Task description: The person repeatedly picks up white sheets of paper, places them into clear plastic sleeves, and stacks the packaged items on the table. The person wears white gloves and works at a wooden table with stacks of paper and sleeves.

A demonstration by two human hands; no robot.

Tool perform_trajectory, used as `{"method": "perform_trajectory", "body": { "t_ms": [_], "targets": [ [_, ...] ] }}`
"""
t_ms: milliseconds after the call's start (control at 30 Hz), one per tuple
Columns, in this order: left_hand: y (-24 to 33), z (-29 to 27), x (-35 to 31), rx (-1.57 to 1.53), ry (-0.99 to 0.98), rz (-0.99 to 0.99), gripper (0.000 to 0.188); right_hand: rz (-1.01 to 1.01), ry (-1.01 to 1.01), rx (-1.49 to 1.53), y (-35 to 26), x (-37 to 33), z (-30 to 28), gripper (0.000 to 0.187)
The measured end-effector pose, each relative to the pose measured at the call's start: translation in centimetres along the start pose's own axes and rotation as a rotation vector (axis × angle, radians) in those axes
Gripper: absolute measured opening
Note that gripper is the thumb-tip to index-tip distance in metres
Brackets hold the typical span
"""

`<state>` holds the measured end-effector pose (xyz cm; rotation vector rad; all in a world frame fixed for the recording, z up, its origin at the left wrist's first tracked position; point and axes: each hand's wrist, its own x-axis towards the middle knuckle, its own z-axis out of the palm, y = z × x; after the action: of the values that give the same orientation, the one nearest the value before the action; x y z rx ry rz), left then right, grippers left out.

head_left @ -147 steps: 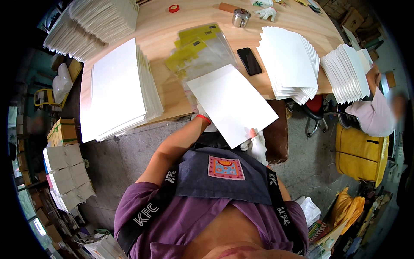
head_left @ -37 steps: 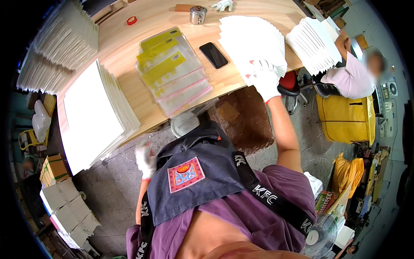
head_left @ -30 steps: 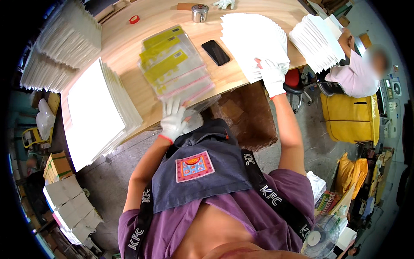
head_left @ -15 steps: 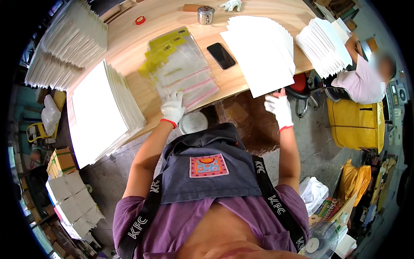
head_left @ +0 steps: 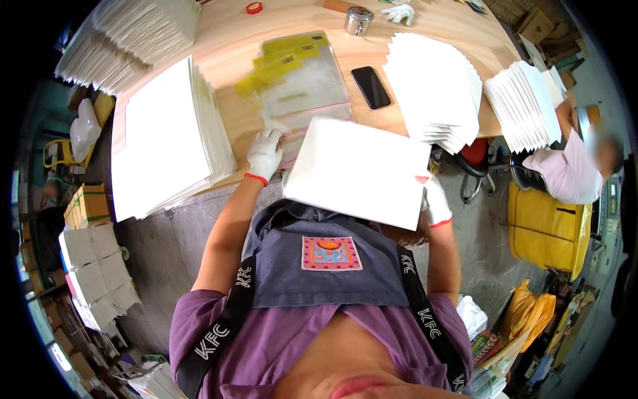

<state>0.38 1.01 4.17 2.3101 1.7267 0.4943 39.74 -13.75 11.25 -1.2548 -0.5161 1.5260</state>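
My right hand point(head_left: 436, 201), in a white glove with a red cuff, grips a white sheet of paper or card point(head_left: 359, 173) by its right edge. The sheet is tilted in front of my apron, and its far edge overlaps the bags. My left hand point(head_left: 264, 157), gloved alike, is at the near left corner of the fanned clear plastic bags with yellow tops point(head_left: 302, 86). Its fingers are bunched on a bag's edge; the fingertips are partly hard to make out. Right of the bags lies a fanned stack of white sheets point(head_left: 435, 90).
Left stands a tall white stack point(head_left: 163, 133), with more stacked sheets point(head_left: 143, 33) behind. A black phone point(head_left: 371, 88), steel cup point(head_left: 358, 21), red tape roll point(head_left: 254, 8) and spare glove point(head_left: 399, 13) lie on the table. Another person point(head_left: 565, 166) sits right, beside a white stack point(head_left: 524, 106).
My right hand has taken a white sheet off the fanned stack and drawn it left and toward me. My left hand stays at the bags. The whole view has shifted slightly.
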Motion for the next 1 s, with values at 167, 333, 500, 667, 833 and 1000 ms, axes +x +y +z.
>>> {"method": "perform_trajectory", "body": {
  "t_ms": [167,333,500,667,833,1000],
  "targets": [
    [-0.7,-0.1,-0.5,-0.086,0.069,0.075,0.026,0.094,-0.047,0.151,4.7,0.9,-0.9,0.048],
    [0.8,-1.3,0.3,-0.107,-0.058,-0.15,0.027,0.113,0.029,0.272,8.3,1.1,-1.0,0.037],
    [1.1,-2.2,1.2,-0.522,-0.004,-0.021,0.037,0.093,0.038,0.403,8.6,0.2,0.9,0.034],
    [0.8,-2.9,1.2,-0.471,-0.062,-0.011,0.039,0.017,0.023,0.343,8.3,-0.1,2.8,0.03],
    [1.8,-2.6,0.0,-0.425,-0.025,-0.032,0.045,0.017,0.145,0.336,9.5,-0.3,5.8,0.015],
    [5.7,2.4,-2.0,-1.163,0.475,-0.338,0.055,0.054,0.108,0.369,9.5,-1.3,7.9,0.016]
  ]
}}
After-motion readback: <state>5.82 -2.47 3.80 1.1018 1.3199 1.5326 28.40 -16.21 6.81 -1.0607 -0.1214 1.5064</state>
